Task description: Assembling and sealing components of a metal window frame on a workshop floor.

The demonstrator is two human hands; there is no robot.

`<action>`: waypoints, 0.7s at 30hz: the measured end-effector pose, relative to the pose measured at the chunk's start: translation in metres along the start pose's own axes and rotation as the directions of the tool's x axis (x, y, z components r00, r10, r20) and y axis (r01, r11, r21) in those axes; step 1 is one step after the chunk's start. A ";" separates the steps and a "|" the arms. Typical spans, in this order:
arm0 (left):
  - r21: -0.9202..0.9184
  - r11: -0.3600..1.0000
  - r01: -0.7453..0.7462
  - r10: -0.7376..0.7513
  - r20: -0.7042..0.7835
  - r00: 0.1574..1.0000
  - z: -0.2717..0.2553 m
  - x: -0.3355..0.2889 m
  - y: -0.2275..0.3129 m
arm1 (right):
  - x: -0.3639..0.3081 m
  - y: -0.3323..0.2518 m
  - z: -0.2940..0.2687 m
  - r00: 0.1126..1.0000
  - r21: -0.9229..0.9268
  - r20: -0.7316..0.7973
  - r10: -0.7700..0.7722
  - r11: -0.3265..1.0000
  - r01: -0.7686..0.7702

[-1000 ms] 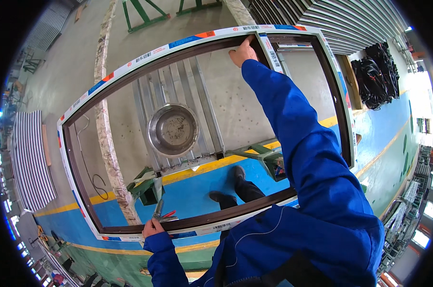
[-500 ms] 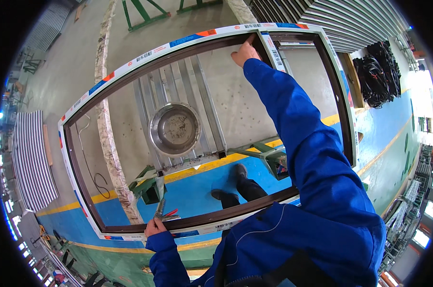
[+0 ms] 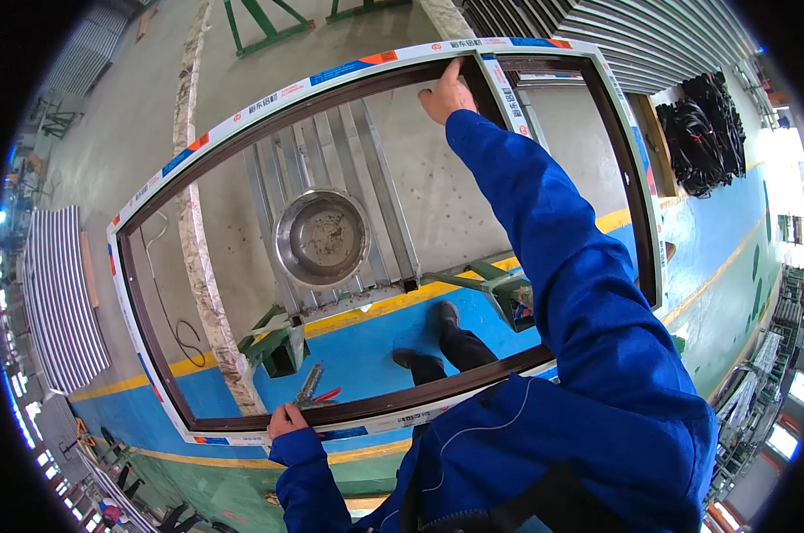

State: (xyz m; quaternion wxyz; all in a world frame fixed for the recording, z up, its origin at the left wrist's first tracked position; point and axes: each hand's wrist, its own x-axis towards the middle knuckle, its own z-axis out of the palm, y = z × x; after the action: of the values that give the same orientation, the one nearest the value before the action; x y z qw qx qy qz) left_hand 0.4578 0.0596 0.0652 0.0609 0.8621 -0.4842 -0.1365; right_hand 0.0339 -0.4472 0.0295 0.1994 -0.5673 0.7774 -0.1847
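Note:
A large window frame [image 3: 291, 94], dark brown inside and covered with printed white film outside, spans the view. My right hand [image 3: 448, 96] reaches to its far rail beside the crossbar [image 3: 501, 96]. The index finger touches the inner corner and the thumb stands apart. At the near rail, my left hand [image 3: 288, 421] is closed by a silver tool with a red handle [image 3: 311, 388]. The tool sticks out from the fingers inside the frame's opening; its exact kind is unclear, and the rail partly hides the grip.
Through the opening shows a round metal basin [image 3: 323, 238] on a rack of metal bars [image 3: 386, 195]. A film-wrapped beam [image 3: 208, 293] passes under the frame at left, near green supports [image 3: 282, 351]. Black bundles [image 3: 704, 133] and stacked profiles [image 3: 650, 40] lie at far right.
My right hand has shifted slightly left and up, its index finger staying at the far inner corner. The silver tool has swung a little to the right beside my left hand.

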 end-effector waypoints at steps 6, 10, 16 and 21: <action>0.030 0.998 0.056 -0.057 0.026 0.998 0.001 -0.001 -0.002 | 0.001 -0.004 0.000 1.000 0.069 0.017 0.008 0.998 -0.009; -0.012 0.999 0.046 -0.046 0.011 0.999 0.001 -0.002 -0.001 | 0.007 0.003 -0.001 1.000 0.159 0.002 -0.004 0.987 0.004; 0.004 0.998 0.066 -0.066 0.004 0.998 -0.006 -0.003 0.011 | -0.006 -0.003 -0.018 0.995 0.068 0.072 0.075 0.995 -0.079; 0.059 0.997 0.057 -0.058 0.022 0.998 -0.007 -0.001 0.009 | 0.004 0.000 -0.014 0.992 -0.019 0.054 0.116 0.993 -0.116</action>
State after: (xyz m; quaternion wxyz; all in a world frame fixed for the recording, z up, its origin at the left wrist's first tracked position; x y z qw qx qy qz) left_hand 0.4526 0.0554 0.0741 0.0258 0.8754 -0.4637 -0.1343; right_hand 0.0255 -0.4499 0.0414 0.2265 -0.5276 0.8047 -0.1508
